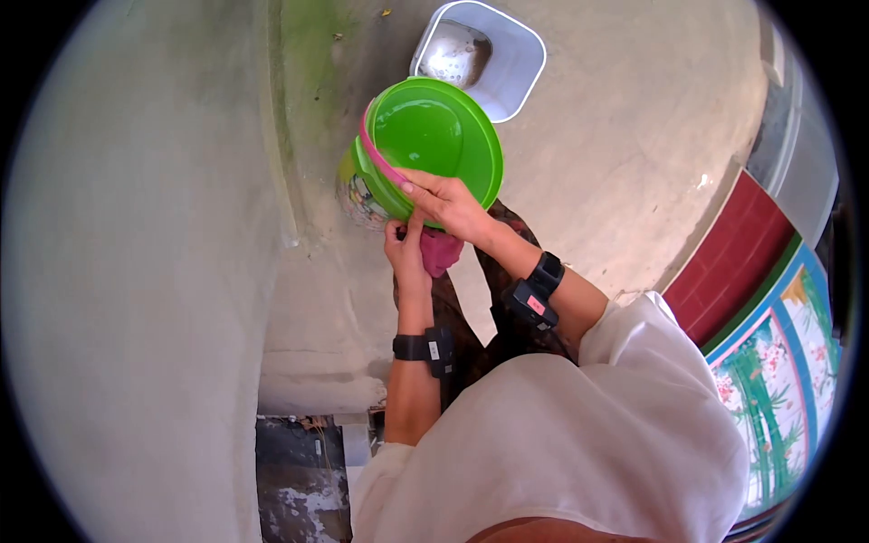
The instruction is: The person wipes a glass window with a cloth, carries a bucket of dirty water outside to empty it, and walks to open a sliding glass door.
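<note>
A green bucket (430, 136) is tilted so its open mouth faces me, with a printed pattern on its outer side. My right hand (448, 206) is closed on the bucket's pink handle (378, 156), near the rim. Below it, my left hand (407, 249) is at the bucket's lower edge, against its outer side. A dark pink cloth (441, 252) hangs beside the left hand, bunched up against its fingers. What the left fingers grip is partly hidden.
Beyond the green bucket, a pale grey square bucket (511, 68) with some liquid stands on the concrete floor. A plain wall (145, 271) rises at the left. At the right are a red step (738, 253) and painted tiles (769, 407).
</note>
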Demonstrator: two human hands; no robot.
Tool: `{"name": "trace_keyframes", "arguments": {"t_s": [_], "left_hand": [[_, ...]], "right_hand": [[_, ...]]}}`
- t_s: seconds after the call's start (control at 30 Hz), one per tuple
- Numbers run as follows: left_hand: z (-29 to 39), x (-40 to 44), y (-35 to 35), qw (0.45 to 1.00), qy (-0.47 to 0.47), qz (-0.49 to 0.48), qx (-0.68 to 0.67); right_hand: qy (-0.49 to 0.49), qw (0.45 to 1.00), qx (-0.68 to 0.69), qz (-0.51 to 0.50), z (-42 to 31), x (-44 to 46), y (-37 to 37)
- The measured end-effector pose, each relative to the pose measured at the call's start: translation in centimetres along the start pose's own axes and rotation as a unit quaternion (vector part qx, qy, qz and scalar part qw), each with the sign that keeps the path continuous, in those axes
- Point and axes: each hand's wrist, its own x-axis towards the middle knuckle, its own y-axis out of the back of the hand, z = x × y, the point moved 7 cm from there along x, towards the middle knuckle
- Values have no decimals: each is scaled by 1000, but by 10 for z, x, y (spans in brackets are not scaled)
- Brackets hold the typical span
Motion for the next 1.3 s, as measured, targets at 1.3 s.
{"name": "trace_keyframes", "arguments": {"t_s": [1.3], "left_hand": [[-52,41,41,998,-2,22,-52]], "right_hand": [[-58,988,-144,8,45,-5,-9]]}}
